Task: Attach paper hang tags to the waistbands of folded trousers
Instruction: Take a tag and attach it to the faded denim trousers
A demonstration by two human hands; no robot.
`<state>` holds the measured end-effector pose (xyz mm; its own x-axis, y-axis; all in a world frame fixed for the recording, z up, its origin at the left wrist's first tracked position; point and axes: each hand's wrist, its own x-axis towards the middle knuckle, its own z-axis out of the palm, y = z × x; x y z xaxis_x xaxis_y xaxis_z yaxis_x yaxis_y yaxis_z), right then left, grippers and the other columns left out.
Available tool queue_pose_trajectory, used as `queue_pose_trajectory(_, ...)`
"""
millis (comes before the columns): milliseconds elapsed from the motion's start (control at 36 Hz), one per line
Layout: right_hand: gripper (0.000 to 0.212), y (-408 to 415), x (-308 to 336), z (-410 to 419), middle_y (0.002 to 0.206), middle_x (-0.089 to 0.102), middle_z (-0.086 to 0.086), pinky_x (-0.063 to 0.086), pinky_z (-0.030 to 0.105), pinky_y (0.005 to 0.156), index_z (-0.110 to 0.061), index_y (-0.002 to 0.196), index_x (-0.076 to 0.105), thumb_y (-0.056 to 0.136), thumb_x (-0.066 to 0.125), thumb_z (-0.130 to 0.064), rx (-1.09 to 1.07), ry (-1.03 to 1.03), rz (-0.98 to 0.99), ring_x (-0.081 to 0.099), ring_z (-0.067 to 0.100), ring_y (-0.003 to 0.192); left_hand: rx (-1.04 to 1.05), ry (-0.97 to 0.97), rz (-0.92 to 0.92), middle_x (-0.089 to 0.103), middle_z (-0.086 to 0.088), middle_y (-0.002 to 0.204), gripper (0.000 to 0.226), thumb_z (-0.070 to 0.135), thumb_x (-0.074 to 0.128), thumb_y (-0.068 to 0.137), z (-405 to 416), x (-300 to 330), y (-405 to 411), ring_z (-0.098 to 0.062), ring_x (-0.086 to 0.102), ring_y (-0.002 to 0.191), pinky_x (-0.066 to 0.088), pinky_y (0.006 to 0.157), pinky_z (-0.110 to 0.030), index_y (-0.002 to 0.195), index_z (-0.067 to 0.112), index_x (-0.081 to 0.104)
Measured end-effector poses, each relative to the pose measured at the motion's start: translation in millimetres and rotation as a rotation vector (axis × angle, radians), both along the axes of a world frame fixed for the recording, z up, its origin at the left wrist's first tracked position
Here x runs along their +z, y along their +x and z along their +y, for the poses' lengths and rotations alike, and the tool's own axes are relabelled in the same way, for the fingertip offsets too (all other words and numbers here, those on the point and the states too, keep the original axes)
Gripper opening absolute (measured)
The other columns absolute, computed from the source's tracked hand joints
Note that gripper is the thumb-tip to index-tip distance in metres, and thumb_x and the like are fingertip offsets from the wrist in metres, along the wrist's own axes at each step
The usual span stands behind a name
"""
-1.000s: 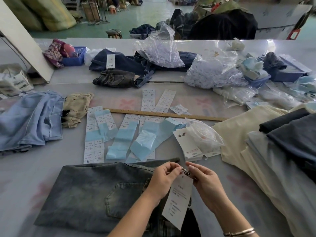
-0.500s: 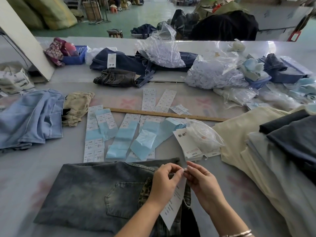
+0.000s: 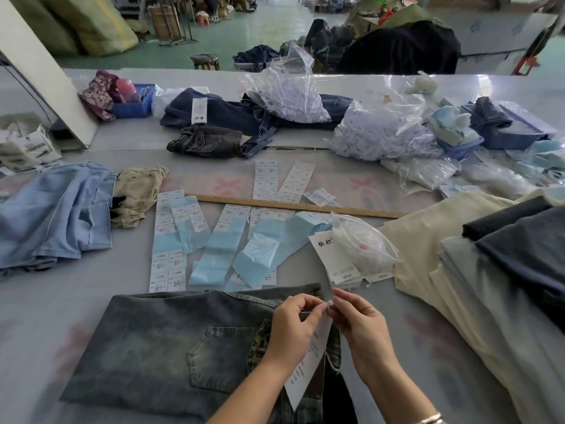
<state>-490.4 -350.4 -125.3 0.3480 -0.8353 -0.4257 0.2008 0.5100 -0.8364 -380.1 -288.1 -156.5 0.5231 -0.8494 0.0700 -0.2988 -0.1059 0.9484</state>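
Folded grey washed jeans [image 3: 171, 347] lie on the table in front of me, back pocket up, waistband to the right. A white paper hang tag [image 3: 308, 365] hangs over the waistband below my hands. My left hand [image 3: 293, 325] and my right hand [image 3: 360, 325] meet fingertip to fingertip above the waistband, both pinching the tag's thin string at its top. More white hang tags [image 3: 336, 258] lie stacked just beyond the jeans, beside a clear plastic bag [image 3: 363, 243].
Strips of white size stickers on blue backing [image 3: 226, 240] and a wooden ruler [image 3: 293, 205] lie beyond the jeans. A stack of folded trousers [image 3: 489, 270] fills the right side. Light blue jeans [image 3: 52, 215] lie at left. Bags of tags [image 3: 382, 133] and dark jeans [image 3: 214, 142] sit further back.
The hang tag has swung lower and more behind my left hand. Both hands stay together at the string, shifted slightly toward the waistband.
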Motion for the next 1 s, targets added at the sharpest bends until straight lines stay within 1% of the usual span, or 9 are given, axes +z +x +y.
queue_pose_trajectory(83,0.017,0.1,0.1,1.5,0.079,0.073,0.008,0.054,0.019,0.062,-0.019,0.083,0.078,0.083,0.066,-0.007,0.006,-0.013,0.015,0.069,0.015,0.07,0.013,0.008,0.018,0.068,0.007,0.084,0.005,0.025,0.068,0.089,-0.2,-1.1,-0.2,-0.002,0.061,0.082,0.048,0.075,-0.014,0.084,0.026,0.069)
queue_pose_trajectory(139,0.018,0.4,-0.1,1.6,0.077,0.073,0.008,0.054,0.019,0.062,-0.019,0.082,0.078,0.083,0.066,-0.006,0.003,-0.017,0.012,0.069,0.014,0.069,0.02,0.007,0.019,0.068,0.007,0.083,0.006,0.024,0.068,0.089,-0.4,-1.5,-0.2,-0.002,0.061,0.082,0.047,0.075,-0.014,0.083,0.027,0.068)
queue_pose_trajectory(250,0.016,-0.7,-0.1,2.2,0.078,0.072,0.009,0.055,0.02,0.062,-0.019,0.083,0.078,0.082,0.067,-0.007,0.008,-0.021,0.008,0.068,0.015,0.07,0.021,0.011,0.014,0.068,0.007,0.083,0.005,0.024,0.068,0.089,-0.9,-2.2,0.2,-0.002,0.062,0.081,0.049,0.076,-0.018,0.084,0.025,0.069)
queue_pose_trajectory(333,0.017,-0.9,-1.0,2.2,0.077,0.073,0.009,0.055,0.02,0.062,-0.019,0.083,0.078,0.083,0.066,-0.006,0.008,-0.024,0.008,0.068,0.015,0.07,0.012,0.019,0.001,0.069,0.006,0.084,0.006,0.024,0.068,0.09,-1.1,-1.7,0.4,-0.004,0.062,0.082,0.05,0.078,-0.021,0.086,0.02,0.071)
queue_pose_trajectory(556,0.019,-0.2,-2.8,0.4,0.078,0.073,0.007,0.053,0.018,0.062,-0.02,0.083,0.078,0.084,0.066,-0.006,0.008,-0.051,0.022,0.069,0.013,0.07,-0.004,0.022,-0.001,0.068,0.005,0.086,0.008,0.023,0.068,0.09,-0.3,-0.9,-0.9,-0.005,0.061,0.084,0.05,0.078,-0.019,0.088,0.017,0.071)
queue_pose_trajectory(722,0.018,-0.6,-5.8,0.1,0.082,0.074,0.009,0.054,0.018,0.064,-0.02,0.084,0.078,0.084,0.066,-0.006,0.026,-0.077,0.05,0.069,0.015,0.073,0.025,0.025,-0.005,0.067,0.009,0.083,0.005,0.023,0.068,0.089,-0.3,-2.6,-1.9,-0.002,0.06,0.082,0.047,0.075,-0.014,0.084,0.024,0.069)
queue_pose_trajectory(889,0.02,0.5,-7.8,3.0,0.077,0.073,0.007,0.053,0.018,0.061,-0.021,0.083,0.077,0.085,0.065,-0.006,-0.005,-0.09,0.058,0.068,0.013,0.069,0.034,0.023,-0.025,0.067,0.008,0.084,0.006,0.022,0.069,0.089,-1.1,-3.3,-3.6,0.002,0.059,0.082,0.044,0.073,-0.008,0.084,0.025,0.067)
queue_pose_trajectory(1000,0.02,1.5,-9.2,3.8,0.074,0.072,0.005,0.053,0.018,0.059,-0.022,0.082,0.077,0.085,0.065,-0.006,-0.023,-0.067,0.051,0.067,0.011,0.067,0.031,0.029,-0.001,0.068,0.008,0.085,0.004,0.023,0.068,0.089,-0.6,-4.8,-5.3,-0.001,0.061,0.082,0.047,0.076,-0.012,0.085,0.024,0.069)
